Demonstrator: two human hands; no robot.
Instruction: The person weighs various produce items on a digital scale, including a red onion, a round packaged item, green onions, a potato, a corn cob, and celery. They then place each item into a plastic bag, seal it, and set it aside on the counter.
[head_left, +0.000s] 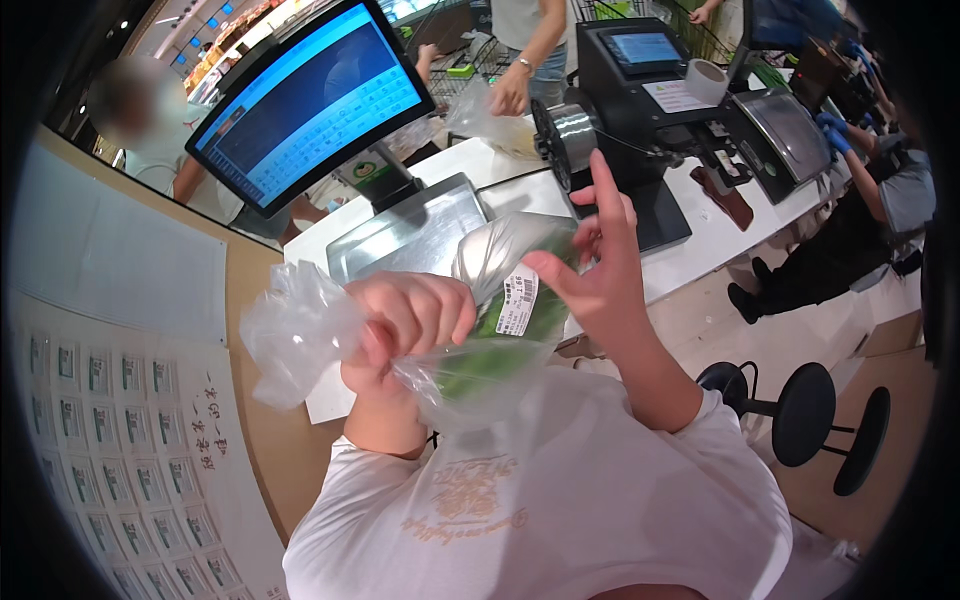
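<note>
My left hand (412, 319) is closed around the gathered neck of a clear plastic bag (296, 334), whose crumpled top sticks out to the left of the fist. Inside the bag is a long green vegetable (480, 375), its kind hard to tell through the plastic. A white printed price label (517, 301) with a barcode lies on the bag. My right hand (607, 262) is at the bag's right side, thumb at the label's upper edge, index finger stretched up and the other fingers partly curled. Just beyond that fingertip is a metal spool (574, 139) on a black machine.
A weighing scale's steel plate (412, 225) and a touchscreen monitor (315, 97) are beyond my hands. A black label printer (637, 82), a tape roll (706, 81) and a brown object (724, 199) are at right. Another person's hand (510, 91) touches a bag across the counter (675, 277). Stools (802, 414) stand right.
</note>
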